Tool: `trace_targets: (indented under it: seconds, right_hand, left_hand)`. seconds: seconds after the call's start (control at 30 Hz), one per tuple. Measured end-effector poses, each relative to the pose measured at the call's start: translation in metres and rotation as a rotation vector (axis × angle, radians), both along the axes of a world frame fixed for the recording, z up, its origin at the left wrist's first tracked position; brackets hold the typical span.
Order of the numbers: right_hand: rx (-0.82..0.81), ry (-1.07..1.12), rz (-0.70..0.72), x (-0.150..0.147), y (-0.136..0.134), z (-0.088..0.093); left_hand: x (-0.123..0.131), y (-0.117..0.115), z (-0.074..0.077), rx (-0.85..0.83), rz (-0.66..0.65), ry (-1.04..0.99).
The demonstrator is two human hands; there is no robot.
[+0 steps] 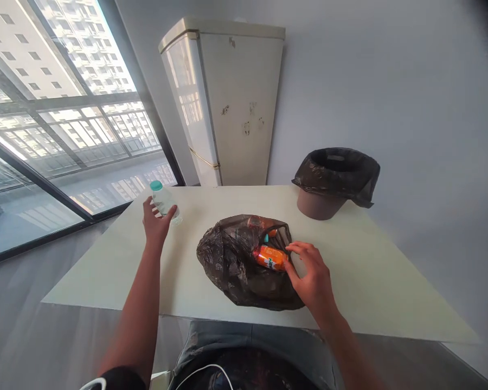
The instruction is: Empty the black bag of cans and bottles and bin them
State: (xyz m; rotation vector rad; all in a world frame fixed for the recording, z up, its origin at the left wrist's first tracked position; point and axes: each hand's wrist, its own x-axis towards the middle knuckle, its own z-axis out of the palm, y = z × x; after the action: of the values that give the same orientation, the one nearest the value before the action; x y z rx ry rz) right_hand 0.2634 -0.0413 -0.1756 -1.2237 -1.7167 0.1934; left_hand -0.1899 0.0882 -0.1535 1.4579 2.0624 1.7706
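My left hand (158,221) is curled around a clear plastic bottle (166,202) with a teal cap, at the table's left side. The thumb is on the bottle's right and the fingers are on its left. A crumpled dark plastic bag (236,260) lies in the middle, its mouth facing right. An orange drink can (270,258) lies on its side in that mouth. At the can's right end is my right hand (309,271), thumb and index finger on its edge, close to the bag's rim. Other containers show dimly through the film.
The pale table (390,292) carries a brown bin (319,205) lined with a black bag (337,173) at its back right. Behind stands a worn white fridge (239,97). Large windows (65,108) are on the left. A white cable (211,366) hangs over my lap.
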Motion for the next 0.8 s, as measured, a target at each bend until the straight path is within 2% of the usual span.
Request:
trace_targets:
  seconds: [0.1, 0.2, 0.33, 0.47, 0.6, 0.7, 0.73, 0.8]
  right_hand:
    - [-0.082, -0.121, 0.037, -0.003, 0.008, -0.007]
    - [-0.205, -0.215, 0.047, -0.006, 0.013, -0.022]
    - [-0.317, -0.313, 0.018, -0.006, 0.02, -0.041]
    - [-0.314, -0.266, 0.038, -0.002, 0.022, -0.043]
    - [-0.316, -0.088, 0.048, 0.006, 0.008, -0.022]
    - [-0.275, 0.083, -0.056, 0.008, -0.013, 0.005]
    - [-0.261, 0.138, -0.084, 0.005, -0.02, 0.015]
    - [-0.251, 0.206, -0.061, -0.004, -0.033, 0.035]
  left_hand:
    - [-0.027, 0.029, -0.025, -0.08, 0.107, -0.024]
    - [-0.039, 0.043, -0.041, -0.137, 0.15, -0.046]
    - [-0.04, 0.045, -0.055, -0.181, 0.129, -0.047]
    - [-0.036, 0.037, -0.06, -0.216, 0.116, -0.053]
    - [-0.026, 0.017, -0.05, -0.231, 0.207, -0.067]
    - [0.007, -0.02, -0.025, -0.182, 0.282, -0.051]
    - [0.026, -0.038, -0.013, -0.141, 0.229, -0.027]
    - [0.07, -0.078, 0.014, -0.054, -0.177, 0.042]
